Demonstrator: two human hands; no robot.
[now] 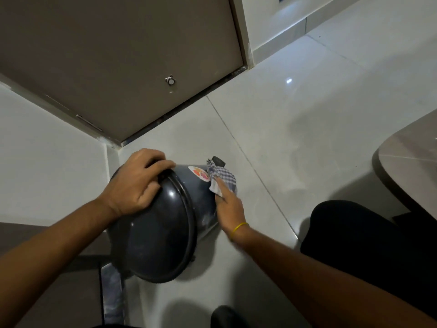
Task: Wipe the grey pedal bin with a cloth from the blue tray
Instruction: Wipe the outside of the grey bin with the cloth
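Observation:
The grey pedal bin [160, 235] stands on the tiled floor, tilted toward me, its domed lid facing the camera. A round sticker [199, 173] shows on its side and the black pedal [218, 160] pokes out at the far end. My left hand [137, 183] grips the top edge of the lid. My right hand [228, 205] presses a blue-and-white checked cloth [221, 178] flat against the bin's right side, beside the sticker. The blue tray is not in view.
A brown door [118, 55] with a small doorstop [170, 80] closes off the corner behind the bin. A white wall [47, 157] is at the left. A rounded table edge [406, 157] juts in at the right, above my dark-trousered knee [354, 237].

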